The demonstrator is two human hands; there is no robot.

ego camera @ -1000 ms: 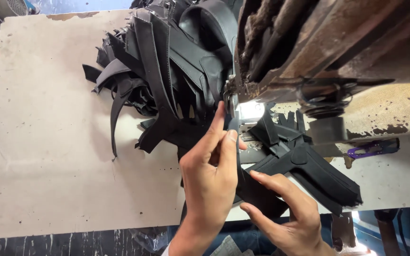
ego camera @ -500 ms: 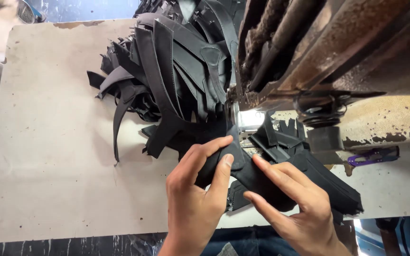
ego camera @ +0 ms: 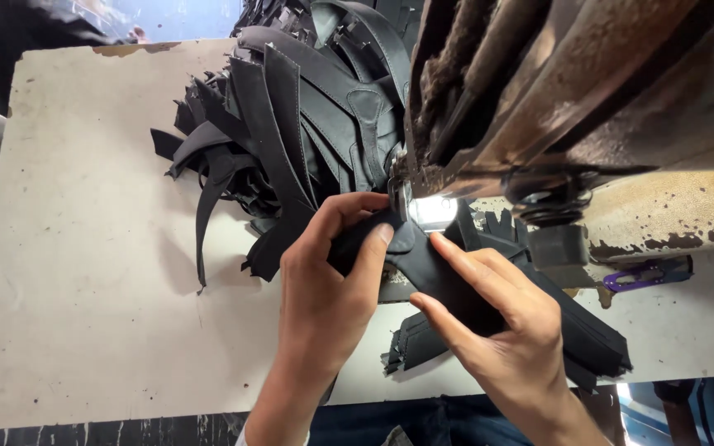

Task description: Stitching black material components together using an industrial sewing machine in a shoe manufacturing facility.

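My left hand [ego camera: 324, 293] pinches a black leather piece [ego camera: 411, 256] at its left edge, thumb on top, right under the lit needle area [ego camera: 431, 211] of a worn sewing machine [ego camera: 572, 91]. My right hand [ego camera: 497, 322] presses flat fingers on the same piece from the right, index finger stretched toward the needle. Behind my left hand rises a big heap of black leather strips and cut parts [ego camera: 291, 132].
A smaller stack of black cut pieces [ego camera: 597, 343] lies under and right of my right hand. The pale worn table top [ego camera: 84, 289] stretches left. A purple tool [ego camera: 646, 277] rests by the machine's rusty base [ego camera: 663, 219].
Both hands have slid up toward the needle with the black piece. My left fingers now curl over its edge, and my right index finger points closer to the light.
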